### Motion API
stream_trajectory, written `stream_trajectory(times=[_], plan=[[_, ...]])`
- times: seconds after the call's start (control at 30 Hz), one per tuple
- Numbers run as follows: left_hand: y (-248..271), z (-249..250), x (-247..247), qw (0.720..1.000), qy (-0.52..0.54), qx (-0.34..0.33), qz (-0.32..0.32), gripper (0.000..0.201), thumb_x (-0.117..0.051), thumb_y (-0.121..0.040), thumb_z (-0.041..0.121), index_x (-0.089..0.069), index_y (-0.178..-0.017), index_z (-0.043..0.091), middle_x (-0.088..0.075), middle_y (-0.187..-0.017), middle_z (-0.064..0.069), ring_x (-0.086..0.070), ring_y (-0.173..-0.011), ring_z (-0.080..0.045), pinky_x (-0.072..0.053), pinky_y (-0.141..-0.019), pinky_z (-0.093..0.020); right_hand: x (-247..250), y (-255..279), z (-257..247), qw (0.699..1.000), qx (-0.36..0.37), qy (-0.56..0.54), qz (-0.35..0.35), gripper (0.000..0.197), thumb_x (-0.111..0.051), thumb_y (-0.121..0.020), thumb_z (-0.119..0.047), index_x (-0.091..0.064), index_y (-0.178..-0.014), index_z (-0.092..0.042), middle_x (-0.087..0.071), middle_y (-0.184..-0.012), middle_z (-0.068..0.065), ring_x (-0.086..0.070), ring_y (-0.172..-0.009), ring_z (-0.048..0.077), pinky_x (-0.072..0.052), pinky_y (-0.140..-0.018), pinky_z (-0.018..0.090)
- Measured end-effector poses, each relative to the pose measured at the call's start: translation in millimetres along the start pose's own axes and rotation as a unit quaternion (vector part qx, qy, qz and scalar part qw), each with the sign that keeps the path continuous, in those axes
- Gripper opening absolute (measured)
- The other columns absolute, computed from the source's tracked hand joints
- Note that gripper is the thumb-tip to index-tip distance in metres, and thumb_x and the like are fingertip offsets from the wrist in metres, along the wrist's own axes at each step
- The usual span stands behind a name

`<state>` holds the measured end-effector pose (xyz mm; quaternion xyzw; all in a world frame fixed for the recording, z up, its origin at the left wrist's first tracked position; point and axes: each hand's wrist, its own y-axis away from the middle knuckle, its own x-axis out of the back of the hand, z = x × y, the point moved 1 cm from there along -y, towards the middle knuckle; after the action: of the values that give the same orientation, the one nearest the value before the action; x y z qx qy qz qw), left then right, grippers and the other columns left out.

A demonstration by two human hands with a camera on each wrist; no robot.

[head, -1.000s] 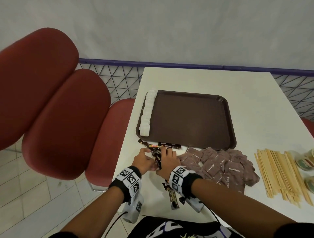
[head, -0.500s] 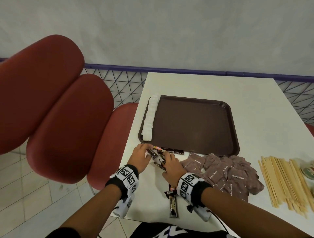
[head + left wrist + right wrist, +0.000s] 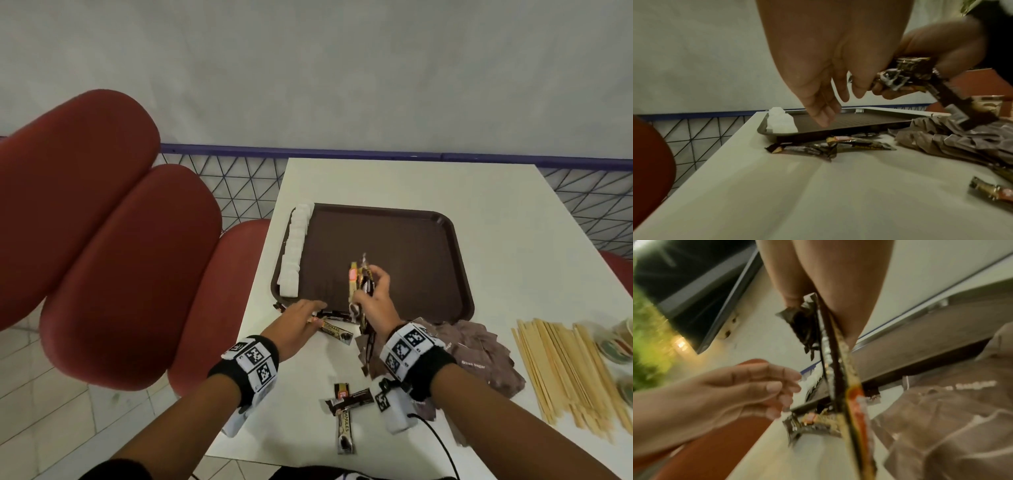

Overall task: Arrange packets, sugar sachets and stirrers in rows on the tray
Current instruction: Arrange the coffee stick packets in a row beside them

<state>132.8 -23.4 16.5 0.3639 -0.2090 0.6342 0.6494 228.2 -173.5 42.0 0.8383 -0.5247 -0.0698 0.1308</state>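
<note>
**Right hand lifts packet bundle over tray**

Right hand (image 3: 375,298) grips a bundle of coffee packets (image 3: 360,278) above the brown tray's (image 3: 459,274) near edge. Left hand (image 3: 297,320), fingers loose and holding nothing, hovers over loose packets (image 3: 334,330) on the table (image 3: 513,205); contact unclear. White sachets (image 3: 294,250) line the tray's left side. Brown sugar sachets (image 3: 479,359) and stirrers (image 3: 565,370) lie to the right of the hands.

Café, red chairs (image 3: 130,274), serving tray (image 3: 459,274)

I see my right hand (image 3: 830,280) gripping a bundle of stick packets (image 3: 836,369); my left hand (image 3: 748,391) hovers beside, fingers loose, above brown sachets (image 3: 951,418).
</note>
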Motion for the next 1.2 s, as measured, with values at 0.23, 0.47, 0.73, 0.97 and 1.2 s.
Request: stream_trajectory(times=[0.23,0.47,0.73,0.97,1.2], plan=[[-8.0,37.0,-20.9,0.981,0.169,0.017,-0.094,0.062,-0.068,-0.083,0.028,-0.038,-0.137,0.022,-0.059,-0.116,0.001,-0.057,-0.103,-0.010,-0.046,-0.090,-0.021,-3.3,-9.2,0.6,0.968,-0.090,-0.206,0.107,0.055,-0.048,-0.082,0.002,-0.030,-0.124,-0.028,-0.053,-0.089,0.007,-0.053,-0.071,0.020,-0.046,-0.063,0.034],[-9.0,39.9,-28.5,0.973,0.205,0.025,-0.101,0.019,-0.063,-0.086,0.011,-0.064,-0.105,0.010,-0.061,-0.079,0.008,-0.060,-0.079,-0.013,-0.049,-0.082,-0.029,1.2,-9.8,1.0,0.953,-0.099,-0.260,0.122,0.054,-0.046,-0.082,0.005,-0.032,-0.125,-0.025,-0.052,-0.087,0.007,-0.053,-0.071,0.020,-0.045,-0.062,0.034],[-7.6,28.0,-21.4,0.964,0.233,0.073,-0.103,0.018,-0.052,-0.087,0.005,-0.059,-0.099,0.016,-0.063,-0.093,0.000,-0.065,-0.090,-0.018,-0.051,-0.089,-0.034,-2.7,-14.9,-5.4,0.943,-0.088,-0.288,0.141,0.052,-0.045,-0.082,0.009,-0.032,-0.118,-0.027,-0.051,-0.091,0.006,-0.052,-0.073,0.017,-0.045,-0.061,0.031],[-21.5,24.9,-2.9,0.907,0.396,0.129,0.068,0.038,-0.044,-0.095,0.036,-0.047,-0.128,0.017,-0.055,-0.124,-0.006,-0.057,-0.108,-0.017,-0.050,-0.093,-0.033,-11.8,-9.4,-5.1,0.977,-0.077,-0.180,0.085,0.059,-0.046,-0.082,0.005,-0.029,-0.126,-0.030,-0.052,-0.106,0.008,-0.054,-0.088,0.021,-0.047,-0.083,0.041],[-38.3,48.2,6.7,0.788,0.590,0.172,0.024,0.067,-0.060,-0.080,0.056,-0.048,-0.132,0.016,-0.059,-0.126,-0.013,-0.060,-0.112,-0.022,-0.049,-0.087,-0.033,-57.2,13.8,-9.8,1.000,0.009,0.005,-0.021,0.040,-0.046,-0.092,-0.013,-0.027,-0.121,-0.033,-0.043,-0.123,0.004,-0.047,-0.118,0.019,-0.042,-0.104,0.040]])
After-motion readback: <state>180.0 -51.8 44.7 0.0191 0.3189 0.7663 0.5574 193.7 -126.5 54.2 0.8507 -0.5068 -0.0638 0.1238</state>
